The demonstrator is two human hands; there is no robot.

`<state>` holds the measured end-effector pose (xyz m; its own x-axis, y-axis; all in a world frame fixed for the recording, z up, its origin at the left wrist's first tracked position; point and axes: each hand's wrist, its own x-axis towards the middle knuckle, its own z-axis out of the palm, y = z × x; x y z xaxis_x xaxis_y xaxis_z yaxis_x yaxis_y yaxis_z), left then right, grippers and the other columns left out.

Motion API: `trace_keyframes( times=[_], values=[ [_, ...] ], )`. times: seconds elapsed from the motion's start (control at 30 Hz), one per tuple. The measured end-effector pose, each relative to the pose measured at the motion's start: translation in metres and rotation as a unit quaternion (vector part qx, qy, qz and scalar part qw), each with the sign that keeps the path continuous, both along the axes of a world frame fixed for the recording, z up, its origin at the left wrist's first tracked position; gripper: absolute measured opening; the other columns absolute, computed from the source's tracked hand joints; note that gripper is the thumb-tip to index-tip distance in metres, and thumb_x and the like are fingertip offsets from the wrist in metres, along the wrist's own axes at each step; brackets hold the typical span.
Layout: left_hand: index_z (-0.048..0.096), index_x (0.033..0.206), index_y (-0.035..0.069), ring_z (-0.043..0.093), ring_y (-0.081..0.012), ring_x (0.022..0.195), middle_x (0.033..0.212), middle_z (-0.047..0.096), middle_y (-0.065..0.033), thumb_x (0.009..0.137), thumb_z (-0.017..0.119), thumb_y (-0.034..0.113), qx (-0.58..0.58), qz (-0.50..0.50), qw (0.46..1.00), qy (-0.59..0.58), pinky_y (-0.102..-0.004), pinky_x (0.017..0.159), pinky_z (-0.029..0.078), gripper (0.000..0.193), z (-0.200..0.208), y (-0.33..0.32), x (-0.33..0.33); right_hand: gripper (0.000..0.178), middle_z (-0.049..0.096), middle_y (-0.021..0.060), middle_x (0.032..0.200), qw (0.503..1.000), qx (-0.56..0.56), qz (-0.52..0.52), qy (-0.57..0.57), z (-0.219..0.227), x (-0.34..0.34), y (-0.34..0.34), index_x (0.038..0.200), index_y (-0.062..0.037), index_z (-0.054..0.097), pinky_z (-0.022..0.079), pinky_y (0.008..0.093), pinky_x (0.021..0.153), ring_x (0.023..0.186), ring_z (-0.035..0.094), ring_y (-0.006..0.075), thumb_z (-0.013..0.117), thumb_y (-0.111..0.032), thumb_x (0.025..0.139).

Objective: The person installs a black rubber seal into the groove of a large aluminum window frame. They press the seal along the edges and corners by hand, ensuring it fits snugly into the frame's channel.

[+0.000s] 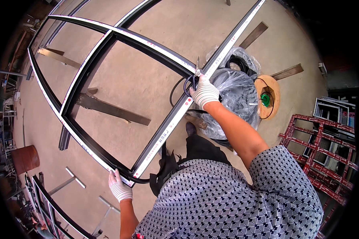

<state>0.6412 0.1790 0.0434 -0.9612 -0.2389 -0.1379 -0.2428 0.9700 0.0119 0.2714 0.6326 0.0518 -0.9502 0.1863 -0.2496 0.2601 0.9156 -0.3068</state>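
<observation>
A large window frame (159,147) of black profiles with white film lies raised above the floor in front of me. My right hand (206,92), in a striped white glove, is closed round a pair of scissors (198,67) at the frame's right side. Their blades point up and away, and dark loop handles show beside my fingers. My left hand (119,189), gloved the same way, rests at the near corner with its fingers stretched onto the frame edge. Beside those fingers, a black rubber strip (141,181) runs along the corner and loops out toward my body.
Wooden beams (115,109) lie under the frame. Right of it sit a plastic-wrapped bundle (235,99) and a round wooden reel (266,97) with a green centre. Red-wrapped frames (319,147) stand at the far right. A rusty drum (24,158) is at the left.
</observation>
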Motion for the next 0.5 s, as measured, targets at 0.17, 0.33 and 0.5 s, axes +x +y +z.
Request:
trace_keyframes(
  times=[0.17, 0.33, 0.5],
  values=[
    [0.037, 0.163, 0.008, 0.053, -0.0395, 0.140, 0.161, 0.047, -0.0187, 0.087, 0.048, -0.016, 0.153, 0.332, 0.931, -0.013, -0.0410, 0.120, 0.044, 0.081, 0.009, 0.042, -0.006, 0.075, 0.075, 0.0284, 0.108, 0.996, 0.010, 0.048, -0.078, 0.010, -0.013, 0.013, 0.148, 0.0042, 0.044, 0.060, 0.0509, 0.086, 0.098, 0.075, 0.0437, 0.071, -0.038, 0.093],
    [0.040, 0.162, 0.003, 0.065, -0.0311, 0.126, 0.148, 0.063, -0.0194, 0.104, 0.044, 0.002, 0.255, 0.503, 0.822, 0.076, -0.0363, 0.108, 0.050, 0.059, -0.030, 0.049, -0.001, 0.065, 0.074, 0.0270, 0.111, 0.993, 0.001, 0.104, -0.053, 0.003, -0.015, 0.028, 0.146, -0.0002, 0.047, 0.059, 0.0511, 0.087, 0.098, 0.074, 0.0450, 0.069, -0.031, 0.094],
    [0.040, 0.162, 0.001, 0.064, -0.0289, 0.123, 0.143, 0.065, -0.0171, 0.109, 0.053, 0.028, 0.238, 0.574, 0.779, 0.091, -0.0358, 0.109, 0.047, 0.060, -0.024, 0.067, -0.023, 0.071, 0.074, 0.0247, 0.112, 0.985, 0.021, 0.165, -0.038, 0.004, -0.020, 0.054, 0.155, -0.0034, 0.043, 0.058, 0.0525, 0.087, 0.099, 0.074, 0.0443, 0.068, -0.029, 0.094]
  ],
)
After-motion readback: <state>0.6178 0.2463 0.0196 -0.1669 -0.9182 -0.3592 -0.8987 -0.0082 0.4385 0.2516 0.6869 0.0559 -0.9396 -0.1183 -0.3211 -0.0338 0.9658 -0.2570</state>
